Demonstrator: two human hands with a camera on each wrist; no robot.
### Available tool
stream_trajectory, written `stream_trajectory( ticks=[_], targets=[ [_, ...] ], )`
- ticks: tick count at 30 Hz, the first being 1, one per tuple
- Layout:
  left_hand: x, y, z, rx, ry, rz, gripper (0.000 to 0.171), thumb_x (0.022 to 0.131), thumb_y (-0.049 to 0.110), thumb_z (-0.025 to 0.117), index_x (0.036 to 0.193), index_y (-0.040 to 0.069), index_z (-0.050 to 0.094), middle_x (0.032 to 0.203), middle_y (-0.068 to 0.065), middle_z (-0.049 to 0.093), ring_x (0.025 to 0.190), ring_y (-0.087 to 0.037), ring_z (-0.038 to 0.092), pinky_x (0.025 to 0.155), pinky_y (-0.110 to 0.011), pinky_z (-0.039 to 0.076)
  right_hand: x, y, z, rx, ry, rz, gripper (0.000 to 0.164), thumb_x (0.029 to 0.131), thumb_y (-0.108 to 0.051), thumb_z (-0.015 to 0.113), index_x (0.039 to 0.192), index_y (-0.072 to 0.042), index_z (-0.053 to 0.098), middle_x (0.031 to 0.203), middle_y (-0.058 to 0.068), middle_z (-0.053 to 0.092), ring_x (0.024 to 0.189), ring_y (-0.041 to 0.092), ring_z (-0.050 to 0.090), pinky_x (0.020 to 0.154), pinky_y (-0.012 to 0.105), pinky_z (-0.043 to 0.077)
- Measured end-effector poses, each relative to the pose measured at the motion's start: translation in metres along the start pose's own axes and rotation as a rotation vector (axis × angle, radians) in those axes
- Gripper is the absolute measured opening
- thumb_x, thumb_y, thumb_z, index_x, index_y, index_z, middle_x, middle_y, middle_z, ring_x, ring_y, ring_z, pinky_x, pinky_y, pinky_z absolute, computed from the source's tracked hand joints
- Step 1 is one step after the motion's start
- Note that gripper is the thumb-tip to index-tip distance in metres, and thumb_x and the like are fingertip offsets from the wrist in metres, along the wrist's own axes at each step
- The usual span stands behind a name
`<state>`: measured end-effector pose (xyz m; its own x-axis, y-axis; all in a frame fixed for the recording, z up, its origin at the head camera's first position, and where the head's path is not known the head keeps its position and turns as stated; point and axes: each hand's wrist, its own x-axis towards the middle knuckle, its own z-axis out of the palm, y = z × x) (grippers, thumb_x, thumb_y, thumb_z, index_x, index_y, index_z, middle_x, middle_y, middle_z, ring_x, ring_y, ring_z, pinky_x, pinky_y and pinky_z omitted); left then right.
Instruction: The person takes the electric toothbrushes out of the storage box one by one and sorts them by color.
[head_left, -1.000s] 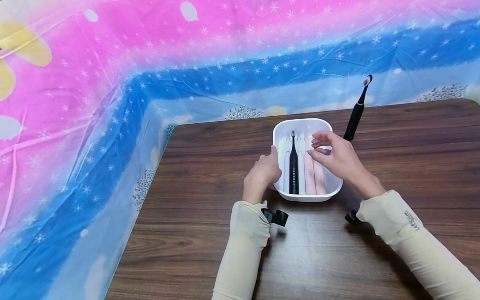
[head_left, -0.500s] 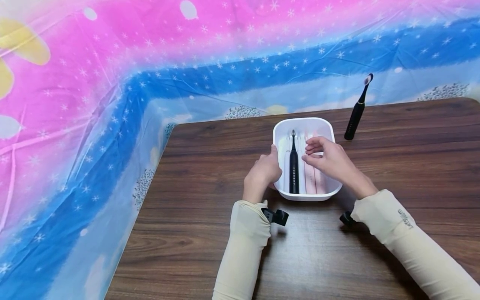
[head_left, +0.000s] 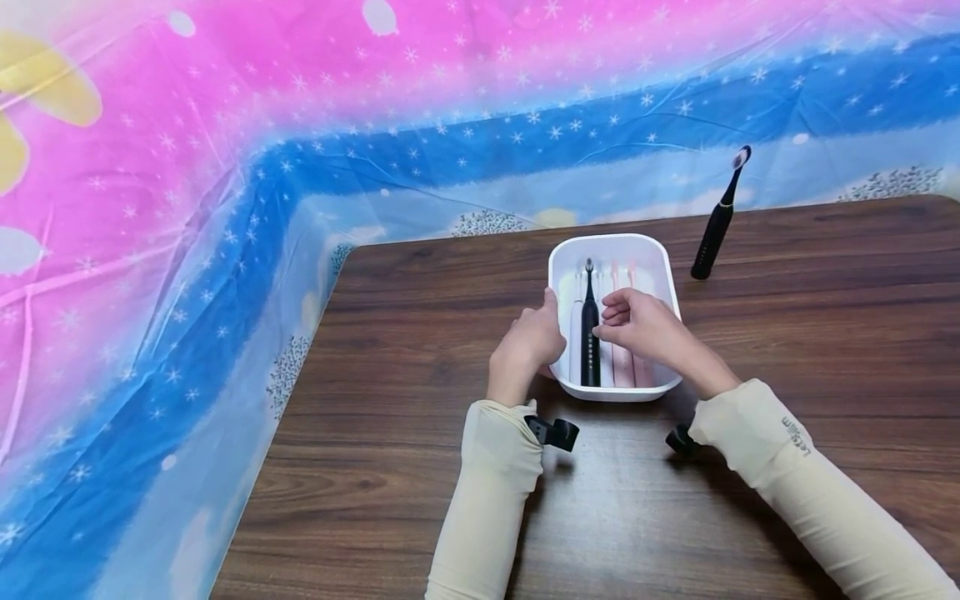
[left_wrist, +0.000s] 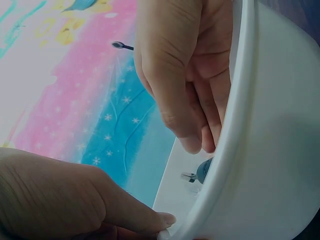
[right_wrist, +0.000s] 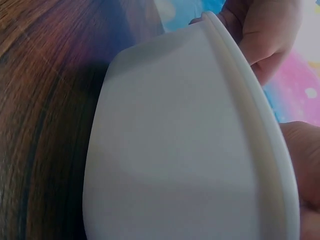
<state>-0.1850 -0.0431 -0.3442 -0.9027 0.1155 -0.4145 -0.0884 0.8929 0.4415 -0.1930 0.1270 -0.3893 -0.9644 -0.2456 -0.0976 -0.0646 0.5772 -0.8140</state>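
- Right hand (head_left: 645,321) has slid left and a bit toward the wearer since a second ago, off the pink brushes and down to the black electric toothbrush with a row of marks along its handle (head_left: 589,358), lying in the rounded white plastic box (head_left: 609,394).
- Its fingers are loosely bent with a gap to the thumb — not wrapped round anything. Thumb tip is right at that brush; can't tell if it's touching.
- Left hand (head_left: 529,337) hasn't really budged, pinching the box's left rim between thumb and fingers.
- Done, as far as I can see: one slim black toothbrush (head_left: 715,237) is out, standing on end on the brown wood-grain table (head_left: 375,417), behind and right of the box.
- Left: five brushes in the box — that black one between two white toothbrushes (head_left: 576,333), plus two pale pink toothbrushes (head_left: 622,371) on the right. None is lifted, so I'd call it early days.
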Motion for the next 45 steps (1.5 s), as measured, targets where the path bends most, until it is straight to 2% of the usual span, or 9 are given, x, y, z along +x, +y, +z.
stream_trajectory(
  ticks=[16,23,31,33,38,42,45],
  targets=[
    [0.000,-0.001,0.000,-0.011,-0.001,-0.001,0.071,0.097,0.009,0.049,0.156,0.016,0.009,0.142,-0.018,0.045,0.114,-0.031,0.053,0.053,-0.027,0.051,0.003,-0.008,0.004,-0.037,-0.002,0.028,0.048,0.088,-0.019,0.064,0.125,0.010,0.051,0.115,0.023,0.062,0.107,0.033,0.060,0.096,0.043,0.047],
    [0.000,-0.001,0.000,-0.021,-0.005,0.001,0.071,0.097,0.010,0.048,0.156,0.017,0.009,0.143,-0.018,0.044,0.114,-0.031,0.052,0.053,-0.027,0.052,0.004,-0.013,0.003,-0.046,-0.028,0.084,0.048,0.089,-0.021,0.061,0.126,0.009,0.051,0.117,0.023,0.061,0.110,0.032,0.058,0.097,0.044,0.046],
    [0.000,-0.002,0.000,-0.008,-0.011,0.012,0.072,0.097,0.010,0.049,0.156,0.016,0.007,0.141,-0.017,0.047,0.111,-0.031,0.053,0.055,-0.027,0.051,0.005,-0.017,0.002,-0.033,-0.044,0.127,0.044,0.091,-0.020,0.060,0.125,0.007,0.055,0.114,0.022,0.063,0.103,0.028,0.058,0.094,0.041,0.047],
    [0.001,-0.002,0.000,0.002,-0.004,0.012,0.072,0.097,0.010,0.049,0.156,0.016,0.007,0.141,-0.017,0.046,0.112,-0.031,0.053,0.059,-0.029,0.053,0.006,-0.017,0.002,0.000,-0.057,0.138,0.044,0.091,-0.019,0.059,0.126,0.007,0.054,0.116,0.022,0.063,0.104,0.028,0.059,0.093,0.040,0.048],
    [0.002,-0.001,0.000,0.061,0.011,0.016,0.071,0.097,0.012,0.049,0.156,0.016,0.008,0.145,-0.018,0.042,0.122,-0.031,0.049,0.084,-0.035,0.051,0.010,-0.016,0.008,0.082,-0.086,0.150,0.044,0.091,-0.017,0.058,0.127,0.008,0.053,0.118,0.023,0.062,0.104,0.027,0.059,0.092,0.036,0.048],
    [0.001,0.000,0.000,0.069,0.009,0.013,0.071,0.097,0.013,0.048,0.156,0.016,0.007,0.147,-0.018,0.040,0.126,-0.031,0.046,0.090,-0.037,0.049,0.014,-0.016,0.012,0.105,-0.095,0.145,0.043,0.090,-0.015,0.058,0.125,0.009,0.054,0.116,0.023,0.062,0.101,0.025,0.060,0.089,0.032,0.050],
    [0.001,0.000,0.000,0.066,0.010,0.009,0.071,0.097,0.012,0.048,0.156,0.016,0.007,0.147,-0.018,0.041,0.126,-0.031,0.046,0.089,-0.037,0.050,0.016,-0.016,0.014,0.125,-0.098,0.148,0.041,0.091,-0.014,0.058,0.124,0.010,0.054,0.115,0.022,0.062,0.098,0.022,0.060,0.085,0.029,0.050]
  ],
)
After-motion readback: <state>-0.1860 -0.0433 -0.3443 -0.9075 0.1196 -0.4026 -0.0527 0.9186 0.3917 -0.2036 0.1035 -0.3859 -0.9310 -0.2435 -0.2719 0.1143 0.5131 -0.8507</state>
